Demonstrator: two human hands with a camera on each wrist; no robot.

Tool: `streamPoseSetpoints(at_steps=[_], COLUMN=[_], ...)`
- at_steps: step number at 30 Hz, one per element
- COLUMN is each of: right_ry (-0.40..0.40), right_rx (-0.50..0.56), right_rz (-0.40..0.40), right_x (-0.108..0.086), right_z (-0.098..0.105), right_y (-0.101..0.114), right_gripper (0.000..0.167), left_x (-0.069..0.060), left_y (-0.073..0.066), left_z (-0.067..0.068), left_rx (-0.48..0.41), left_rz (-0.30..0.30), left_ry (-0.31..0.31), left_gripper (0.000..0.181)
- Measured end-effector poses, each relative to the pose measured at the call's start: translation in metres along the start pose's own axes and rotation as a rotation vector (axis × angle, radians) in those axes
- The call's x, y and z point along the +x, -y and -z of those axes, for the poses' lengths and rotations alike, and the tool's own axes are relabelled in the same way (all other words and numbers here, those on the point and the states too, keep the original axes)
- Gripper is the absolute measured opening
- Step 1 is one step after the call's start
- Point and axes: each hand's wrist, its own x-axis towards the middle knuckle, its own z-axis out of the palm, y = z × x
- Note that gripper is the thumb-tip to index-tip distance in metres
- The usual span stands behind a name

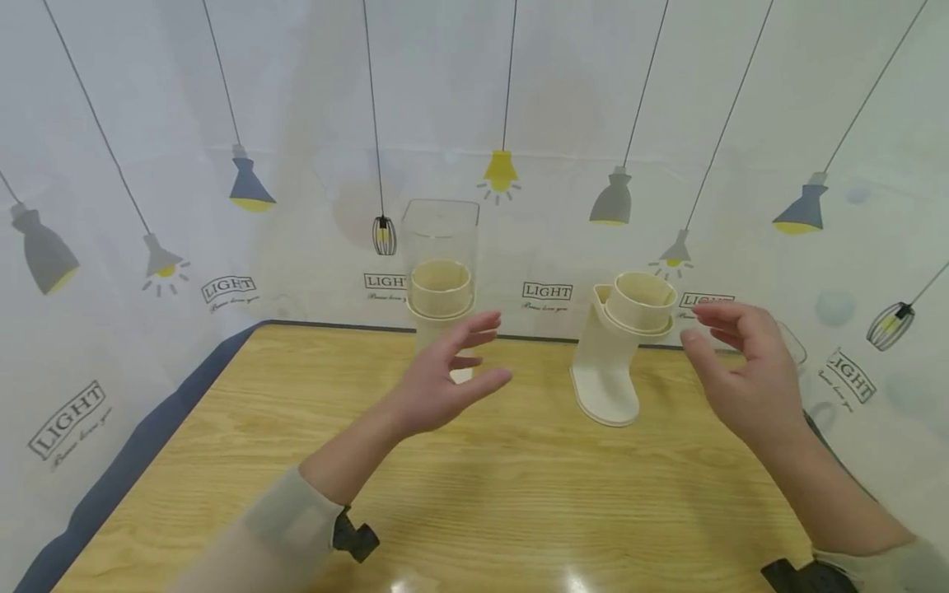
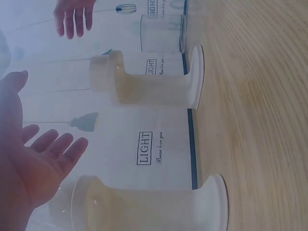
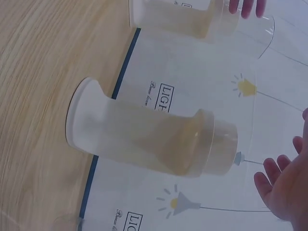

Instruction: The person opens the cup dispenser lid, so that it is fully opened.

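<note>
Two cream stands with ring-shaped tops are upright on the table. The left stand carries a clear container. Nothing clear shows above the ring of the right stand. My left hand, fingers spread and slightly bent, is in front of the left stand and partly covers it in the head view. My right hand is raised to the right of the right stand, fingers apart from the thumb. Both hands hold nothing.
A second clear container stands at the table's far right, mostly behind my right hand in the head view. The wooden table ends at a dark blue edge. Behind it hangs a white sheet printed with lamps.
</note>
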Motion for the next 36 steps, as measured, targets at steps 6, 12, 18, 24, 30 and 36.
streamPoseSetpoints(at_steps=[6, 12, 18, 24, 30, 36], right_ry=[0.069, 0.133, 0.2, 0.245, 0.276, 0.32], right_rx=[0.063, 0.086, 0.133, 0.144, 0.176, 0.172], right_rz=[0.102, 0.174, 0.192, 0.202, 0.206, 0.163], right_x=[0.0, 0.005, 0.016, 0.03, 0.045, 0.06], right_z=[-0.015, -0.032, -0.049, -0.069, -0.086, -0.102], right_y=[0.02, 0.041, 0.057, 0.075, 0.095, 0.113], right_gripper=[0.033, 0.03, 0.031, 0.033, 0.036, 0.044], left_x=[-0.015, -0.024, -0.027, -0.026, -0.022, -0.012], left_y=[-0.002, -0.006, -0.005, 0.002, 0.011, 0.018], left_z=[0.02, 0.043, 0.064, 0.082, 0.099, 0.111], left_rx=[0.013, 0.011, 0.03, 0.067, 0.088, 0.092], left_rz=[-0.006, -0.017, -0.014, -0.007, 0.041, 0.096], left_ry=[-0.035, -0.08, -0.124, -0.179, -0.229, -0.244], left_gripper=[0.07, 0.07, 0.071, 0.069, 0.068, 0.071])
